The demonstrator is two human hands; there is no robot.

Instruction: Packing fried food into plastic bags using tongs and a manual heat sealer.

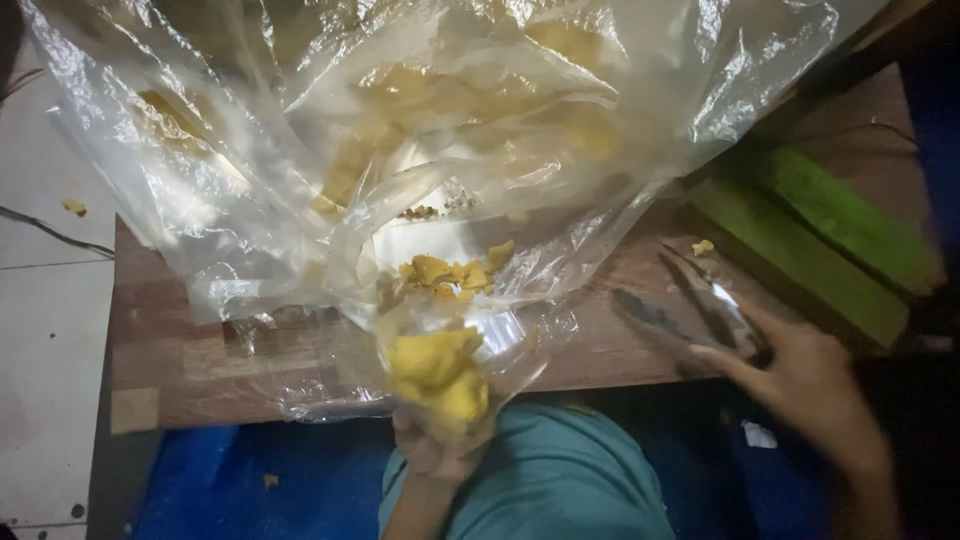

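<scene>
Hands at a wooden bench, bag of yellow crisps and metal tongs.

Left hand [432,447], low at centre: fingers closed around a small clear plastic packet of yellow crisps [440,375], held up just above the near edge of the brown wooden table [170,360]. Right hand [815,375], blurred, at the table's right end: fingers on the handle end of a pair of shiny metal tongs [690,305] lying on the wood; whether the grip is fully closed cannot be told. Large crumpled clear plastic bag [400,130] spread over the table behind the packet, loose yellow crisps [445,272] inside. Green wooden blocks [830,240] to the right. Single crisp crumb [703,247] beside the tongs. Blue sheet [250,480] under the table; white tiled floor [45,330] at left.
</scene>
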